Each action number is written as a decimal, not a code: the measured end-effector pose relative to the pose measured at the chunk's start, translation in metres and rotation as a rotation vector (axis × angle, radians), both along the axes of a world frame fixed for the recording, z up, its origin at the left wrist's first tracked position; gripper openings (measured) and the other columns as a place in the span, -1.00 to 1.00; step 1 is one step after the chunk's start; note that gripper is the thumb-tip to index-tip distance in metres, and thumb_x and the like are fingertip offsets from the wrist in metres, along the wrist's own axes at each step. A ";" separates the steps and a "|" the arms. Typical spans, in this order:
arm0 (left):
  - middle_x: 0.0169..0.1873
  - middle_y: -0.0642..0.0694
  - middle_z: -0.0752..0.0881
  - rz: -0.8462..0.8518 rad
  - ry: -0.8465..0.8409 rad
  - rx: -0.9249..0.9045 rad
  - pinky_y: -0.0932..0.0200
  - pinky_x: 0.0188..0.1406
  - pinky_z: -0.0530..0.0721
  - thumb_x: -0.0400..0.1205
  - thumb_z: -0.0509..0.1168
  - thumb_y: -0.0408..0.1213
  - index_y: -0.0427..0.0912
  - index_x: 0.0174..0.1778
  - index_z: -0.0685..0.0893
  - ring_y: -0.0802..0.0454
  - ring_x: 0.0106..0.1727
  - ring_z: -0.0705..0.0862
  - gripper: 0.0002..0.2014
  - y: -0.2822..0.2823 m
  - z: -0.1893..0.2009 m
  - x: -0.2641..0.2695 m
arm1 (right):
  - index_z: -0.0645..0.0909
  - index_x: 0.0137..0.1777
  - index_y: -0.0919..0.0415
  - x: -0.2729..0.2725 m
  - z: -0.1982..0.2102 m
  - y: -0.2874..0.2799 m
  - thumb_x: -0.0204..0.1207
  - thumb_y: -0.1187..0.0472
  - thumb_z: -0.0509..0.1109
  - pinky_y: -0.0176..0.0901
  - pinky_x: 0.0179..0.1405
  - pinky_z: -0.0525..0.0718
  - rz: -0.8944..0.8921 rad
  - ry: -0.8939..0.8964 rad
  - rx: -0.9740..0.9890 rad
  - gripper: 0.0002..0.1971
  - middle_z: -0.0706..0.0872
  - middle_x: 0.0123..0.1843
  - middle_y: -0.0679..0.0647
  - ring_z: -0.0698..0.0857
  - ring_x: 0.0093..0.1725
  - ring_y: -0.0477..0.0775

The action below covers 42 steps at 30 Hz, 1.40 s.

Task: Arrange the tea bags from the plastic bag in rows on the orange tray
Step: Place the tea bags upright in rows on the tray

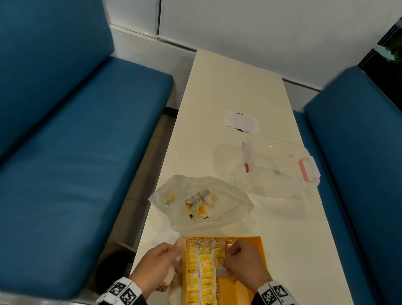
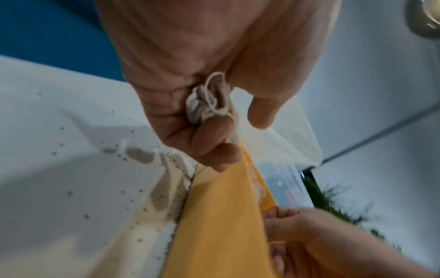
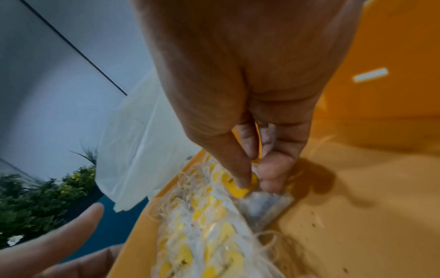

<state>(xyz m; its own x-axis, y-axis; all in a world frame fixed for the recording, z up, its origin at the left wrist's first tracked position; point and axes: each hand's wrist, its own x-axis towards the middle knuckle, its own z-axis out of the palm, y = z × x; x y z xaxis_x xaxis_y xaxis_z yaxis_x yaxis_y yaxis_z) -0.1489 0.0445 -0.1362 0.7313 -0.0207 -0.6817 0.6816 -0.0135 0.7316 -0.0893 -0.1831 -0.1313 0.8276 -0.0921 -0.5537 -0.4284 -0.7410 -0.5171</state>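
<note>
On my feed the left hand (image 1: 158,264) sits at the tray's (image 1: 249,246) left rim, about 9 o'clock from the rows. Its fingers (image 2: 214,150) are curled tight round a crumpled tea bag (image 2: 209,101) with its string looped on top; the thumb (image 2: 262,111) stands a little apart from them. Dark crumbs speckle the table (image 2: 59,141) just beside that rim.

In the tray, tea bags (image 1: 200,281) with yellow tags lie in rows along the left side, strings bunched at 12 o'clock.

The right hand (image 1: 246,262) comes down on the right edge of the rows. Its thumb and forefinger (image 3: 228,161) are narrow, pinching a yellow tag (image 3: 240,191) whose bag lies flat on the tray floor.

The plastic bag (image 1: 201,201) lies at 12 o'clock from the tray, touching its far rim, with a few tea bags left inside. A clear box (image 1: 274,165) sits at 1 o'clock.
</note>
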 end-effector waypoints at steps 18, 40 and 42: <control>-0.18 -0.36 0.73 0.213 0.065 -0.552 0.12 -0.43 0.65 0.75 -0.01 0.26 -0.29 0.28 0.66 -0.19 -0.26 0.73 -0.34 0.006 0.037 0.010 | 0.66 0.15 -0.09 -0.025 0.061 0.072 0.34 0.05 0.61 -0.40 0.00 0.56 0.823 -0.321 0.164 -0.63 0.45 0.01 -0.28 0.49 -0.16 -0.37; -0.01 -0.18 0.79 -0.038 -0.218 -0.448 0.20 -0.26 0.61 0.41 0.57 0.09 0.00 0.21 0.78 -0.05 -0.11 0.74 -0.52 0.003 0.030 0.005 | 0.77 -0.11 0.08 -0.014 0.066 0.063 0.50 0.27 0.49 -0.29 -0.25 0.69 0.324 -0.272 0.413 -0.93 0.79 -0.28 -0.02 0.74 -0.28 -0.15; -0.03 -0.17 0.81 -0.028 -0.238 -0.431 0.21 -0.28 0.62 0.30 0.64 0.14 0.01 0.19 0.80 -0.04 -0.14 0.74 -0.43 0.004 0.027 0.006 | 0.79 -0.08 0.14 -0.012 0.067 0.060 0.49 0.36 0.48 -0.26 -0.24 0.71 0.288 -0.220 0.471 -0.88 0.80 -0.32 0.00 0.76 -0.30 -0.11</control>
